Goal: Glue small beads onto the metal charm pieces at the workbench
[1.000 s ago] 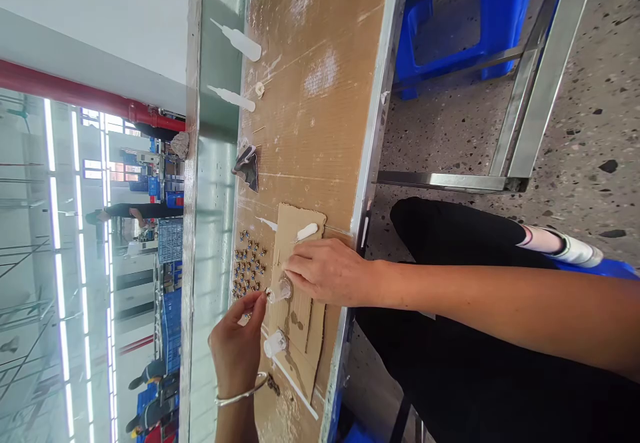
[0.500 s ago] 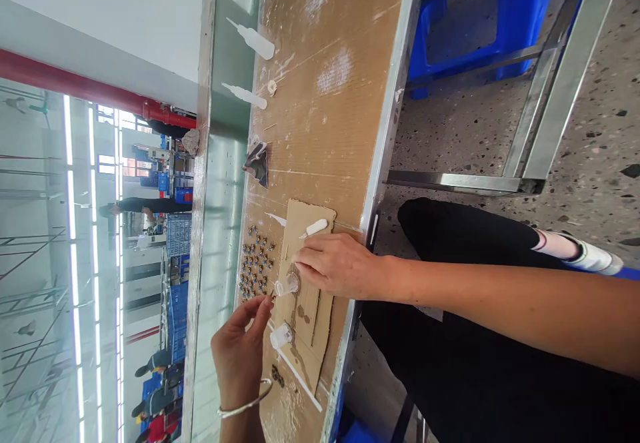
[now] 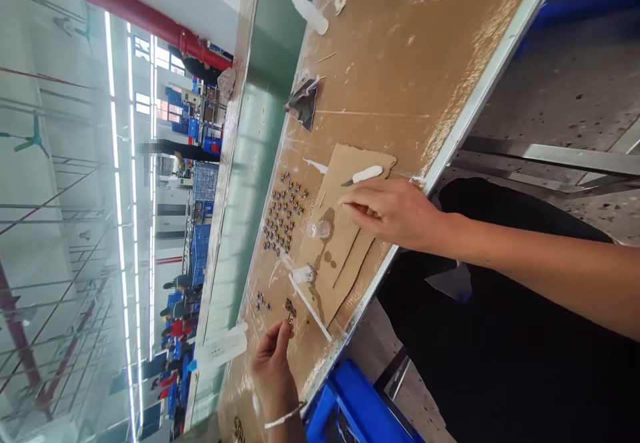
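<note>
From my remote seat I take the cardboard sheet (image 3: 345,243) on the table (image 3: 400,63) as my landmark. The right hand (image 3: 395,213) lies on its near edge, fingers stretched out and flat, gripping nothing, with a white-handled blade (image 3: 364,175) just beyond the fingertips on the same sheet. Two small clear cups sit on the sheet's far side, one (image 3: 319,230) close to the right hand's fingers, the other (image 3: 303,274) further toward the left end. Beside that end a thin white stick (image 3: 310,300) lies across the table. Past the stick is a little heap of dark parts (image 3: 289,307), and that is where the left hand (image 3: 273,360) is working. Its thumb and fingers are drawn together at the heap, but I cannot tell whether a piece is actually pinched between them. Beyond the sheet, rows of small blue-and-metal parts (image 3: 284,213) stand in a neat grid. In my judgement, the pick goes best with fingertips only, taking one piece cleanly off the heap's edge. The wrist should stay clear of the stick and the nearer cup, while the right hand presses the sheet flat so nothing on it shifts.
</note>
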Tool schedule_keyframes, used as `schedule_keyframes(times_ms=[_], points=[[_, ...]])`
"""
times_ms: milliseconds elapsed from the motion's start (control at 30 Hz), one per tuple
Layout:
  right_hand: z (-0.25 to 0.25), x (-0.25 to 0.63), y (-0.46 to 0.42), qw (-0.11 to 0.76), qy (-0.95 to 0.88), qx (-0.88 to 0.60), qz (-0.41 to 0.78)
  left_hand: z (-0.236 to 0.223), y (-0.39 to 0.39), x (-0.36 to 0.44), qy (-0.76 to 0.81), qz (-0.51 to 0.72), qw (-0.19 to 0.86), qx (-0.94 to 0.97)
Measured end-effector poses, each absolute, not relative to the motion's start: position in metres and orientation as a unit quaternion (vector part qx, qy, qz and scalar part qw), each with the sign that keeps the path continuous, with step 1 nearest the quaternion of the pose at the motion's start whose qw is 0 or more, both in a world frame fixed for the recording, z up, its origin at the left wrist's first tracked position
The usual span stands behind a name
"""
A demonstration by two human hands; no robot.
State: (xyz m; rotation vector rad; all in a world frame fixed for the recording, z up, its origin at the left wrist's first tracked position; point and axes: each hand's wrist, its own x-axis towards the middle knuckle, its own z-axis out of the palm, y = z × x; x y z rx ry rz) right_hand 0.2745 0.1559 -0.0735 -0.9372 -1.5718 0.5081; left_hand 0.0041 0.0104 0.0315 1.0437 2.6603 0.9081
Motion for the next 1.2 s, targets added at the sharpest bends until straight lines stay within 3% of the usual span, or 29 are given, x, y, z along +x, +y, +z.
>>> schedule_keyframes(times_ms=[567,1200], points=[[-0.073,0.275,0.154,0.559,-0.688,-0.415,0.202,-0.005,-0.010,-0.008,0.889,0.285,0.079,0.350],[-0.071,0.277,0.155,0.543,-0.691,-0.423,0.218,-0.004,-0.007,0.000,0.896,0.250,0.052,0.363]])
